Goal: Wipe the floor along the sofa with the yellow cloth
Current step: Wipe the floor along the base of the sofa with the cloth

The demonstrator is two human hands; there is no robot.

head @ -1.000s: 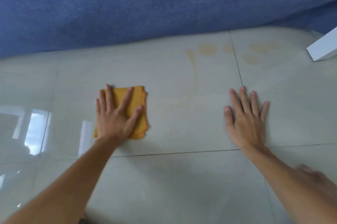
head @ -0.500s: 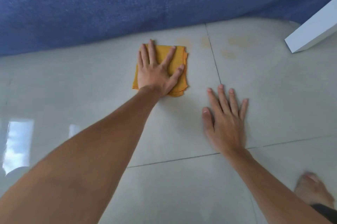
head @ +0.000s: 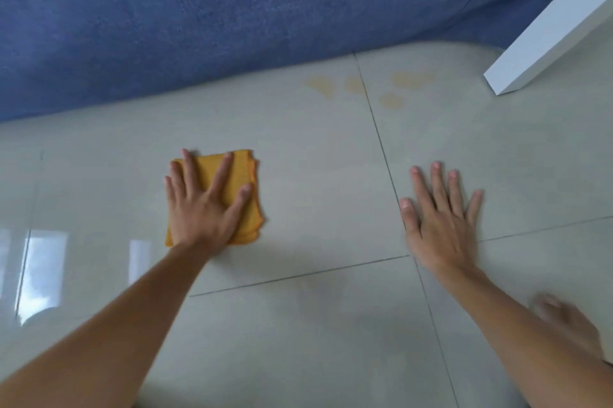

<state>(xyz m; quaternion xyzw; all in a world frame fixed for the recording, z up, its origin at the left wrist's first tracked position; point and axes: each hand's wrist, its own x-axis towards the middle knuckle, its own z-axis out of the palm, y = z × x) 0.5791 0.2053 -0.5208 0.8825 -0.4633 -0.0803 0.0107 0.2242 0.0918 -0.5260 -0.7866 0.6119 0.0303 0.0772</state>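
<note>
A folded yellow cloth (head: 243,175) lies flat on the pale tiled floor (head: 318,175), a short way out from the blue sofa (head: 232,9) that fills the top of the view. My left hand (head: 202,205) presses down on the cloth with its fingers spread. My right hand (head: 441,211) rests flat on the bare tile to the right, fingers apart, holding nothing. Several yellowish stains (head: 391,89) mark the floor close to the sofa's edge, right of the cloth.
A white furniture edge (head: 544,42) slants in at the upper right, its corner resting near the stains. A bare foot (head: 564,318) shows blurred at the lower right. Window glare reflects on the tiles at the left.
My left hand has drawn the cloth back from the sofa's edge toward me and to the left. The stains near the sofa are uncovered again. My right hand stays planted on the floor.
</note>
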